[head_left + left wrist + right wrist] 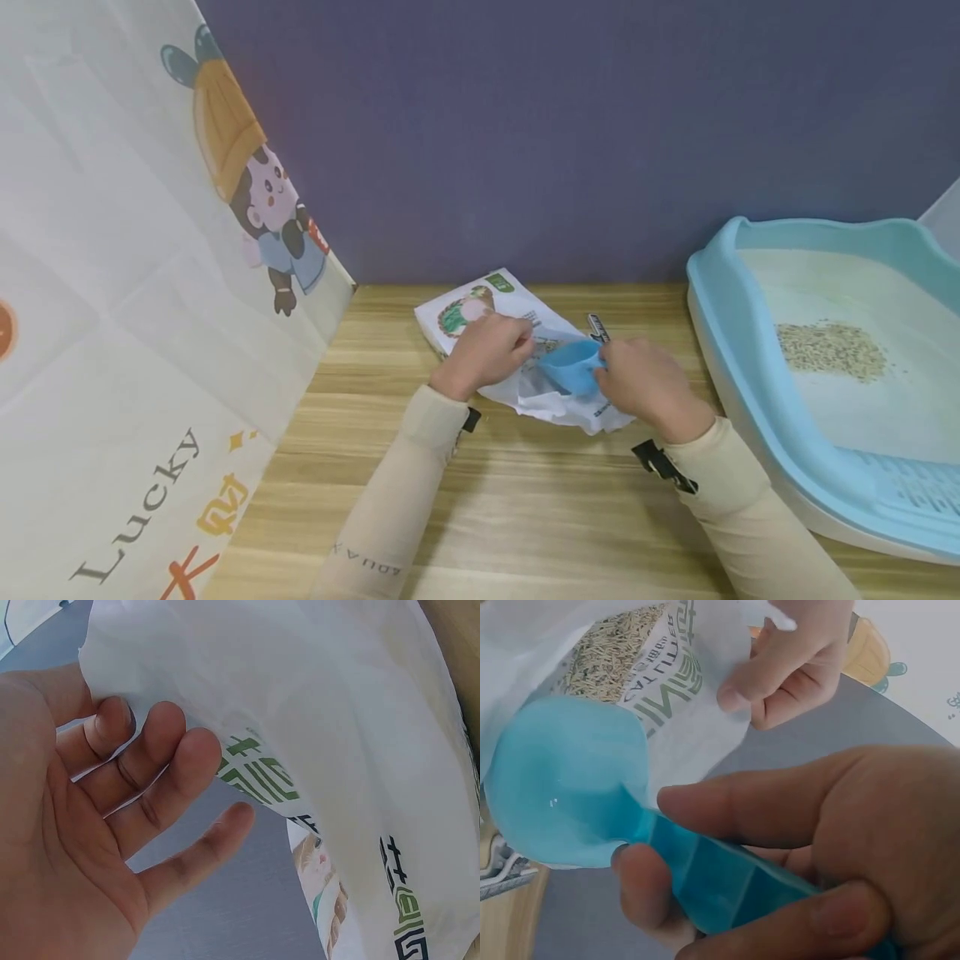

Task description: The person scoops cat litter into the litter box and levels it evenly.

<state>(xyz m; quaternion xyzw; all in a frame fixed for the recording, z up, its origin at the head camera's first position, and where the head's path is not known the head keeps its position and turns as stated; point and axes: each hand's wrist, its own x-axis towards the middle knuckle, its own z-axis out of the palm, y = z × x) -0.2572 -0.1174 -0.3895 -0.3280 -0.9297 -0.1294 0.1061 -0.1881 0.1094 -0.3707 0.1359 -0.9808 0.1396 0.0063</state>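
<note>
My left hand (487, 354) pinches the torn edge of a white cat litter bag (525, 304) between thumb and fingers. In the left wrist view the little finger (214, 844) stands off from the plastic. The bag lies on the table with its mouth toward me, and tan pellets (615, 652) show inside it. My right hand (652, 383) grips the handle of a blue scoop (570, 772), fingers wrapped round it. The scoop's bowl is at the bag's mouth; whether it holds pellets I cannot tell.
At the right stands a blue-and-white litter box (772, 392) with a patch of pellets (832, 350) on its floor. A black-and-white clip-like item (597, 327) lies beside the bag. A dark wall (525, 150) rises behind the wooden table (352, 433); a printed white sheet (112, 250) hangs left.
</note>
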